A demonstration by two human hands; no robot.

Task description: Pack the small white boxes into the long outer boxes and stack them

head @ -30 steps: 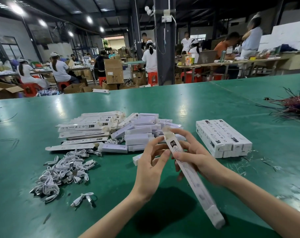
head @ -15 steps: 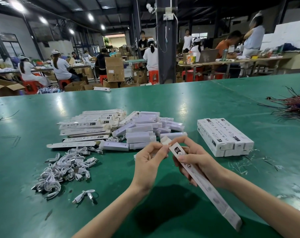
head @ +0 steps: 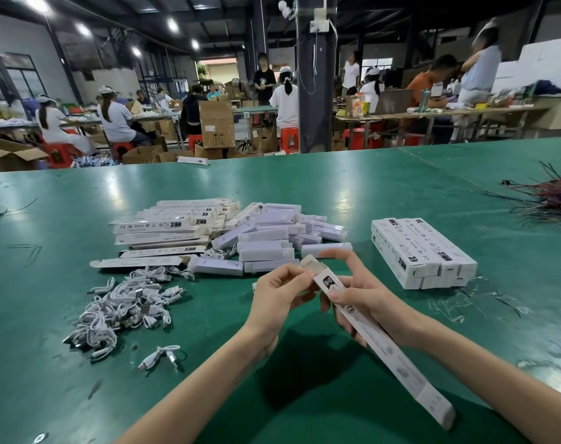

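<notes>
**Long box readied for closing at packing desk**

We held the long outer box [head: 398, 363] tilted above the green desk [head: 337, 193], its end flap [head: 308, 262] standing open. Our right hand [head: 369, 299] curled round the upper part of the box, forefinger lifted over the flap. Our left hand [head: 279, 296] pinched the mouth with bent fingertips. We judged it thin card: light, stiff along its length yet easily dented, so best taken by the edges near the end, not squeezed on the faces. A heap of small white boxes [head: 272, 241] lay just beyond, with flat outer boxes [head: 167, 225] to its left and finished boxes [head: 423, 251] stacked to the right. We could not tell whether this one was filled.
</notes>
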